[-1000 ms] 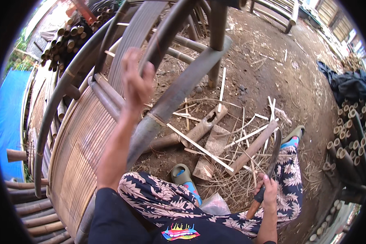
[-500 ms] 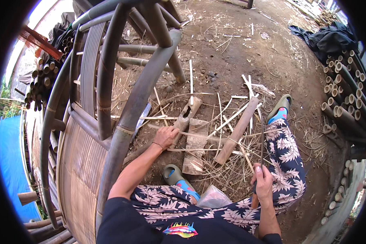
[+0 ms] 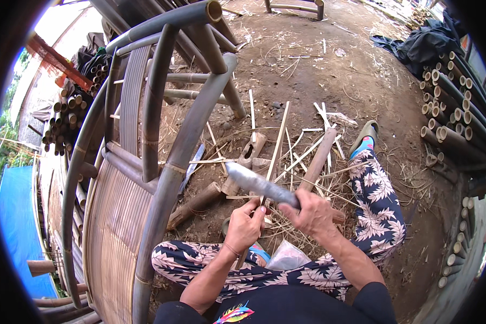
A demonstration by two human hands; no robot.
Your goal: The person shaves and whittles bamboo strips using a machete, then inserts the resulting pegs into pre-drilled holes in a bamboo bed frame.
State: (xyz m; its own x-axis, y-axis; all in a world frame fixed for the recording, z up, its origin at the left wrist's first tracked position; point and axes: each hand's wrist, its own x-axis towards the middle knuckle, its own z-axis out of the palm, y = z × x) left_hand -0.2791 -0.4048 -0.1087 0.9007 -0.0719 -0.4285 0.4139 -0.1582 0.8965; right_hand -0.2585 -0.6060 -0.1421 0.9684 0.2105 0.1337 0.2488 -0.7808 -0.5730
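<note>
Both hands work: right hand (image 3: 312,215) fingers grip knife (image 3: 259,184), left hand (image 3: 244,229) pinches bamboo sliver (image 3: 265,202).

A large curved bamboo chair frame (image 3: 146,162) stands on the left, on brown dirt ground (image 3: 308,70). Cut bamboo poles (image 3: 453,124) lie stacked on the right beside dark bundled cloth (image 3: 421,46). A blue tarpaulin (image 3: 19,227) shows far left.

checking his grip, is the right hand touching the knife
Touching. The head view shows the right hand closed around the handle of the knife, its blade sticking out to the left above the left hand.
</note>
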